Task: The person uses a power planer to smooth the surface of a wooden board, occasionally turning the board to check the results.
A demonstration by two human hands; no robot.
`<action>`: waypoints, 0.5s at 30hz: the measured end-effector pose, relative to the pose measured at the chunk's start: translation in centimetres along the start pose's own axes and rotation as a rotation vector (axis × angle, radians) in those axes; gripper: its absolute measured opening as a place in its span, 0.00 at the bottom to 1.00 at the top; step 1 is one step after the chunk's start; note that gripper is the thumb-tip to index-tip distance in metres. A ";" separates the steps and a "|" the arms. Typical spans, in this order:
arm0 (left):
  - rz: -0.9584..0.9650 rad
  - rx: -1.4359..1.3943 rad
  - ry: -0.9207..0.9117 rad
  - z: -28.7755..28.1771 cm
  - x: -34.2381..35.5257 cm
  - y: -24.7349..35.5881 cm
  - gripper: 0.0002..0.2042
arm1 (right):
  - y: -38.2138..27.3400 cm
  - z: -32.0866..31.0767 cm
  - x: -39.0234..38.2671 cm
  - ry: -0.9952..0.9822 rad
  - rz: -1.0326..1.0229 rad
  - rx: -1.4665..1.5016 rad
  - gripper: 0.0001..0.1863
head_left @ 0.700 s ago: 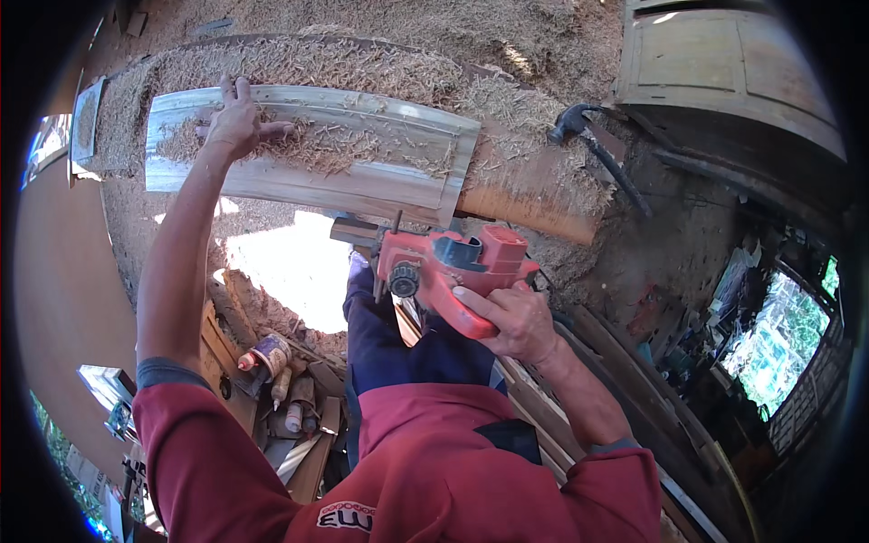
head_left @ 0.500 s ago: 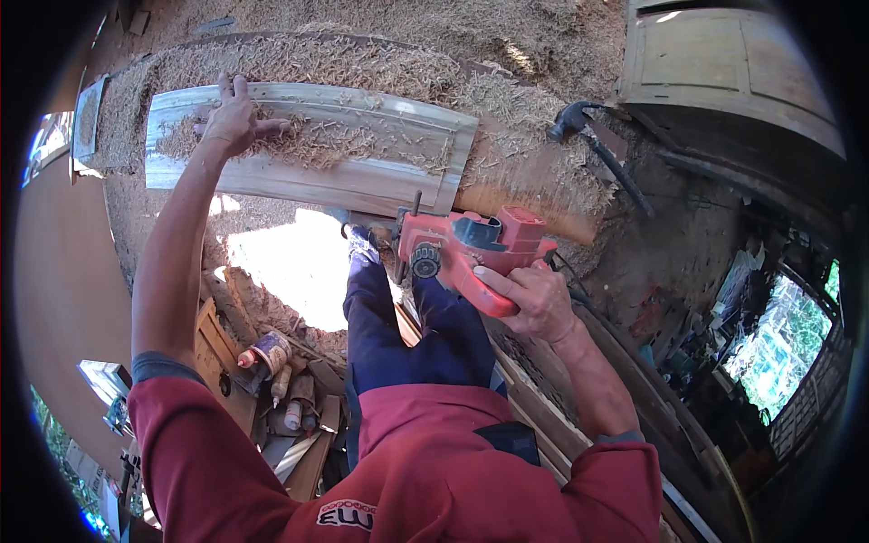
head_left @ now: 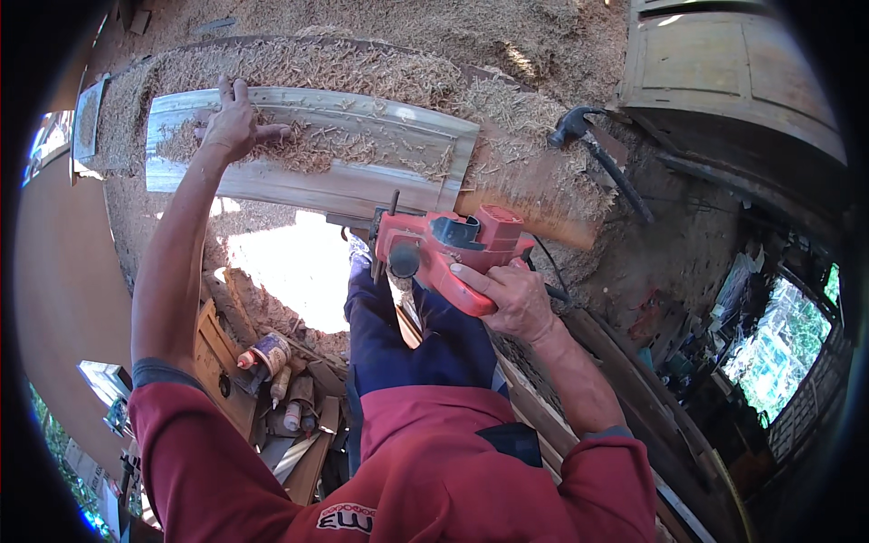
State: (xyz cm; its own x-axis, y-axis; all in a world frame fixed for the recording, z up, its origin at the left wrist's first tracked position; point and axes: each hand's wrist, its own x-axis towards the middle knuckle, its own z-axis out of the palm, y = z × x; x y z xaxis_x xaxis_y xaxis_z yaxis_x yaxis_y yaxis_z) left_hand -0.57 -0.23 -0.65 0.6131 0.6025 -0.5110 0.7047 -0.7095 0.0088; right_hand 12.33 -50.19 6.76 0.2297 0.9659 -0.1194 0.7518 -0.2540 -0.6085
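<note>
A red electric planer (head_left: 453,244) with a dark round front knob is gripped by its rear handle in my right hand (head_left: 509,300). Its body sits along the near edge of a pale wooden panel (head_left: 380,186), close to the panel's right end; whether its sole touches the wood is hidden. My left hand (head_left: 232,127) lies on the panel's left part, fingers spread over the face and far edge. Curly wood shavings (head_left: 312,154) cover much of the panel's middle. A black cable runs from the planer's rear, to the right of my hand.
The panel rests on a workbench (head_left: 534,217) strewn with shavings. A claw hammer (head_left: 602,158) lies to the right of it. Bottles and a tub (head_left: 272,351) stand among wood offcuts at lower left. A wooden cabinet (head_left: 724,63) stands at far right, with long boards (head_left: 625,398) below.
My right hand has moved the planer a short way to the left along the panel's near edge. My left hand stays in about the same place.
</note>
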 end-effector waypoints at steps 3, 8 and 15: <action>-0.041 0.134 -0.003 0.0 -0.1 0.4 0.68 | -0.4 0.1 0.7 -0.007 -0.003 -0.005 0.40; 0.068 -0.003 0.107 1.0 0.2 -0.7 0.64 | -1.2 0.1 1.5 -0.015 0.015 0.003 0.41; -0.017 0.084 0.083 1.3 0.4 -1.0 0.62 | -2.2 0.8 3.0 0.000 -0.023 -0.025 0.40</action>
State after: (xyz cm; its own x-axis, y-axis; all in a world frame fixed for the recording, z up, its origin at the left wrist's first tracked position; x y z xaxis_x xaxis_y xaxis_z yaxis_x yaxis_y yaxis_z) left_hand -1.50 0.26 -1.97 0.6312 0.6401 -0.4379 0.6849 -0.7250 -0.0726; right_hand 10.89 -46.74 7.14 0.2122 0.9715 -0.1057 0.7720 -0.2329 -0.5914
